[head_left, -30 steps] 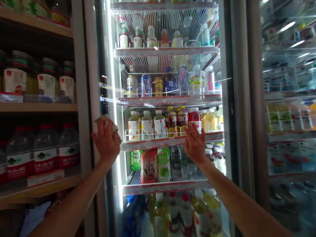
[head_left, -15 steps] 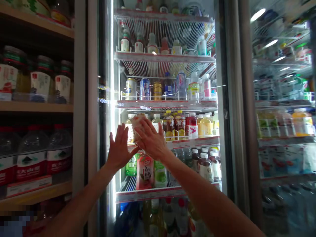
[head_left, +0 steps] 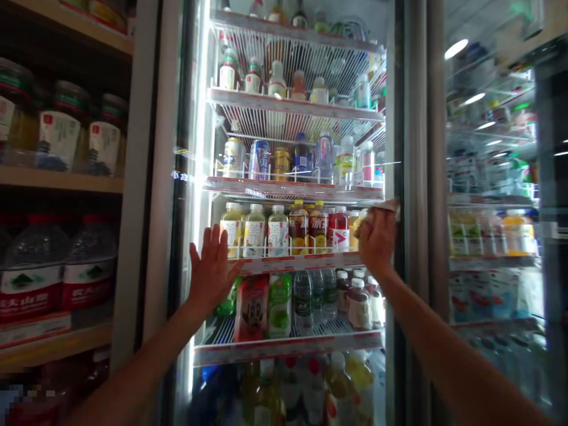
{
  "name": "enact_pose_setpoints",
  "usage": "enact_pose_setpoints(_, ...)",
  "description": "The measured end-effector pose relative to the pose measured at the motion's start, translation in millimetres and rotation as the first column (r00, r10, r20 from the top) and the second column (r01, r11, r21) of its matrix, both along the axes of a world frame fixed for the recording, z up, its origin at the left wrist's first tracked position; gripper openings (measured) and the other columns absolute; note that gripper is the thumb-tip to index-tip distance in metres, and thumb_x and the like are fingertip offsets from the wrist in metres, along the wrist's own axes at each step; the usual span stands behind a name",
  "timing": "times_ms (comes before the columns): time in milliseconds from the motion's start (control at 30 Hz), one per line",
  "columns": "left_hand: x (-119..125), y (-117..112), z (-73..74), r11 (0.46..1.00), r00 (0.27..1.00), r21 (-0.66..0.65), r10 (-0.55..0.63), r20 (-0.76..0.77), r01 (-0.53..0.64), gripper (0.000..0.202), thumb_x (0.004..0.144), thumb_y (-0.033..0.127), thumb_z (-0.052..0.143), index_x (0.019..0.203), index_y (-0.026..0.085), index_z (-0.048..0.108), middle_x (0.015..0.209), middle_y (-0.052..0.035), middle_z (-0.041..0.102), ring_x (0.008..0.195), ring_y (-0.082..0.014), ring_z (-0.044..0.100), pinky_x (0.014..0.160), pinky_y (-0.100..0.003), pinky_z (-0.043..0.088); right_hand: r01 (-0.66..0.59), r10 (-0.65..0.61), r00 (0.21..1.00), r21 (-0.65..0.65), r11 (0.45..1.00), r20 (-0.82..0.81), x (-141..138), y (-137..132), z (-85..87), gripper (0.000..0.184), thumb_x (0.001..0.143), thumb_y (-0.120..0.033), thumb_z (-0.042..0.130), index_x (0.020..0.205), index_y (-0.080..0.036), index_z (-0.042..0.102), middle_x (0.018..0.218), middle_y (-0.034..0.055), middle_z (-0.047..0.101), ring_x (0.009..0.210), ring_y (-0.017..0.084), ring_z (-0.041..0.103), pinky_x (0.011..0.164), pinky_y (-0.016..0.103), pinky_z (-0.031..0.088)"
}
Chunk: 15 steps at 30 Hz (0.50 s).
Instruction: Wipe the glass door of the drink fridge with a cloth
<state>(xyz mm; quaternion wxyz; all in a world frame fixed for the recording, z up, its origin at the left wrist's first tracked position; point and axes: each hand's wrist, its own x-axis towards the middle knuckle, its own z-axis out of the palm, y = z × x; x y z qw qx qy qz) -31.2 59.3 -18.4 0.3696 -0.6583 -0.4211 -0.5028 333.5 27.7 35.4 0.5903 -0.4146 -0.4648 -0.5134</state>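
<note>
My left hand (head_left: 213, 269) lies flat with fingers spread on the glass door (head_left: 284, 160) of a lit drinks fridge, at its left side level with the third shelf. My right hand (head_left: 377, 239) presses a crumpled pale cloth (head_left: 382, 208) against the same glass near the door's right frame. Behind the glass stand rows of bottles (head_left: 275, 228) and cans (head_left: 260, 158) on white wire shelves.
Wooden shelves on the left carry labelled jars (head_left: 57, 133) above and large water bottles (head_left: 33, 266) below. A second glass-fronted fridge (head_left: 492, 207) with drinks stands to the right, past a grey door frame (head_left: 417, 177).
The cloth passed from my left hand to my right at the middle of the glass. My right hand then swept it across to the door's right edge. My left hand stayed flat on the glass.
</note>
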Motion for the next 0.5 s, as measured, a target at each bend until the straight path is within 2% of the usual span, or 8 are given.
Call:
enact_pose_setpoints(33,2,-1,-0.4,1.000,1.000,-0.003,-0.003,0.016,0.003,0.071,0.089,0.056,0.022,0.146,0.018,0.002,0.152,-0.0153,0.017,0.141,-0.0292,0.011,0.110,-0.058,0.008,-0.001,0.002,0.999,-0.026,1.000,0.046,-21,1,-6.2,0.044,0.086,-0.025,0.039,0.129,-0.015,0.044,0.140,0.0174,0.038,0.128,0.030,0.037,0.098,0.049,0.037)
enact_pose_setpoints(133,3,-5,-0.7,1.000,1.000,-0.019,-0.005,0.017,0.006,0.071,0.090,0.053,0.027,0.146,0.019,0.000,0.152,-0.0147,0.016,0.141,-0.0288,0.012,0.110,-0.058,0.011,0.024,0.037,0.945,-0.183,0.983,0.324,-74,4,-19.6,0.044,0.087,-0.025,0.041,0.131,-0.023,0.042,0.146,0.0090,0.034,0.135,0.024,0.029,0.108,0.046,0.028)
enact_pose_setpoints(200,3,-7,-0.8,1.000,1.000,-0.026,0.003,0.006,-0.003,0.071,0.090,0.052,0.030,0.146,0.019,0.001,0.152,-0.0151,0.016,0.140,-0.0291,0.014,0.110,-0.058,0.013,0.054,0.044,0.911,-0.224,0.973,0.410,-73,3,-21.1,0.045,0.089,-0.026,0.040,0.134,-0.027,0.039,0.147,0.0065,0.034,0.136,0.022,0.028,0.111,0.049,0.020)
enact_pose_setpoints(267,4,-8,-1.2,1.000,1.000,-0.026,0.011,0.012,-0.011,0.070,0.090,0.051,0.030,0.146,0.019,0.002,0.151,-0.0154,0.017,0.140,-0.0292,0.014,0.110,-0.058,0.014,0.047,0.010,0.955,-0.186,0.981,0.296,-44,3,-17.0,0.046,0.090,-0.028,0.037,0.136,-0.025,0.037,0.145,0.0091,0.037,0.134,0.024,0.033,0.110,0.053,0.019)
enact_pose_setpoints(333,7,-7,-1.8,1.000,0.999,-0.018,0.015,0.034,-0.015,0.070,0.090,0.052,0.027,0.146,0.018,0.002,0.151,-0.0165,0.018,0.140,-0.0297,0.014,0.109,-0.058,0.014,0.025,-0.024,1.000,-0.092,0.995,0.006,-10,5,-9.9,0.047,0.091,-0.031,0.035,0.136,-0.020,0.039,0.142,0.0154,0.039,0.130,0.031,0.038,0.104,0.059,0.022)
enact_pose_setpoints(400,10,-6,-2.2,1.000,0.998,-0.007,0.015,0.054,-0.014,0.070,0.091,0.053,0.025,0.146,0.018,0.002,0.151,-0.0179,0.018,0.140,-0.0307,0.013,0.109,-0.059,0.014,0.023,-0.028,0.979,-0.030,0.999,-0.201,-1,8,-5.6,0.048,0.090,-0.032,0.036,0.135,-0.016,0.041,0.142,0.0198,0.038,0.128,0.036,0.038,0.099,0.064,0.025)
enact_pose_setpoints(433,12,-5,-2.5,1.000,0.998,-0.005,0.012,0.060,-0.012,0.069,0.091,0.053,0.024,0.146,0.018,0.002,0.151,-0.0184,0.018,0.140,-0.0309,0.013,0.108,-0.060,0.014,0.021,-0.027,0.980,-0.035,0.999,-0.195,-8,8,-6.3,0.048,0.090,-0.031,0.036,0.135,-0.016,0.041,0.143,0.0200,0.037,0.129,0.036,0.037,0.098,0.064,0.026)
enact_pose_setpoints(500,13,-6,-3.3,1.000,0.998,-0.011,0.005,0.062,-0.004,0.069,0.091,0.053,0.025,0.146,0.019,0.002,0.151,-0.0183,0.018,0.140,-0.0309,0.013,0.108,-0.060,0.015,0.018,-0.016,1.000,-0.100,0.995,0.018,-42,7,-14.1,0.047,0.089,-0.027,0.037,0.135,-0.018,0.040,0.145,0.0165,0.035,0.133,0.031,0.033,0.102,0.060,0.027)
